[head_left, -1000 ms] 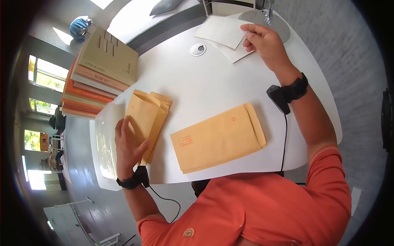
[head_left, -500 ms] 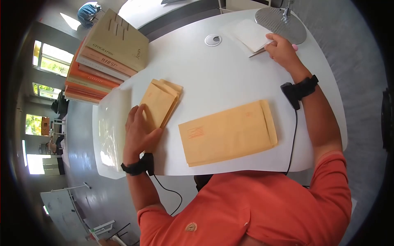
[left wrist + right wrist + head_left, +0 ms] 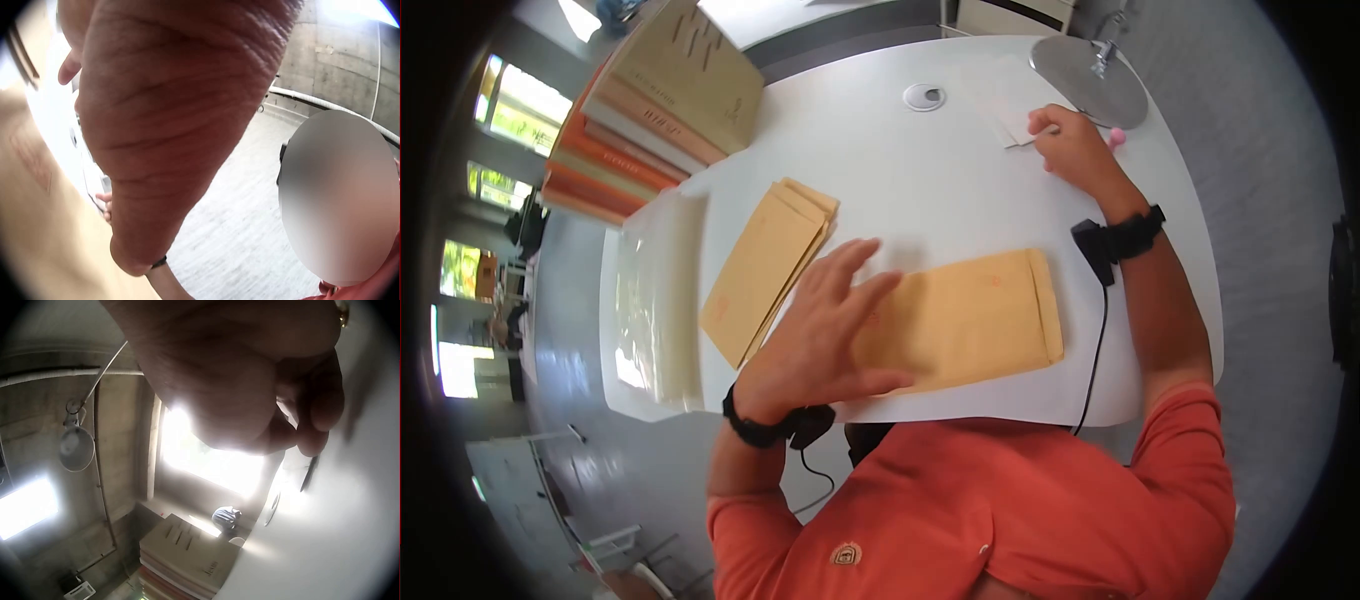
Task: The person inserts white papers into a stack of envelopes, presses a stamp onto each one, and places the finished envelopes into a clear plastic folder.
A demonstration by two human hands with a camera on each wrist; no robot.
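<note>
My left hand (image 3: 825,320) hovers with spread fingers over the left end of a tan paper envelope (image 3: 970,325). Part of that envelope, with its red print (image 3: 32,159), shows below the hand in the left wrist view. To its left lie more tan envelopes (image 3: 755,265), stacked at a slant and apart from the hand. At the far right of the table, my right hand (image 3: 1080,155) has its fingers curled at the edge of thin white papers (image 3: 1005,115), pinching them. In the right wrist view its fingertips (image 3: 312,444) come close over the white tabletop.
A row of books (image 3: 665,85) stands at the back left. Clear plastic sheeting (image 3: 655,310) lies along the left edge. A round metal lamp base (image 3: 1085,75), a small pink object (image 3: 1117,137) and a cable grommet (image 3: 924,97) are on the white table (image 3: 880,150).
My left hand has left the slanted envelopes and moved right, over the other envelope. The slanted envelopes now lie flatter. My right hand stays by the white papers, its fingers more curled.
</note>
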